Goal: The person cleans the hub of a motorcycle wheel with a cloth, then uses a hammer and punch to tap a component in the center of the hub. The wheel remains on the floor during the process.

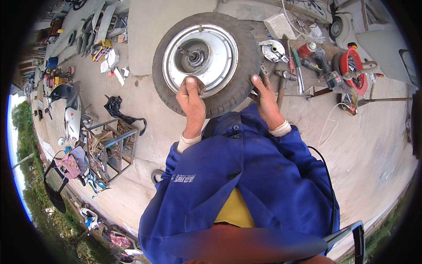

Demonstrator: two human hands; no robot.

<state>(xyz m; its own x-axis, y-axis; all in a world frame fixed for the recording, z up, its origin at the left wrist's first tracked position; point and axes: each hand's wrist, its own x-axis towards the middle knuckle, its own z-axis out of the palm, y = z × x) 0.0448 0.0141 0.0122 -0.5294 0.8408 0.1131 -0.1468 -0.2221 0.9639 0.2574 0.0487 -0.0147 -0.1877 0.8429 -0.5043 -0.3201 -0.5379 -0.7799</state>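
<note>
A black-tyred wheel with a silver metal hub is in front of me. A threaded axle stub stands out from the hub's round recess. My left hand is closed in a pinch at the rim edge nearest me, thumb uppermost. A small dark bit shows beside its fingertips, too unclear to name. My right hand is at the tyre's right edge, thumb stretched along the tread and fingers extended beside it. Part of that hand's inner side is hidden.
Right of the wheel lie a round metal brake plate, a hammer, a green-handled tool, a cordless power tool and a red basin. A metal-framed stand and black plastic are on the left.
</note>
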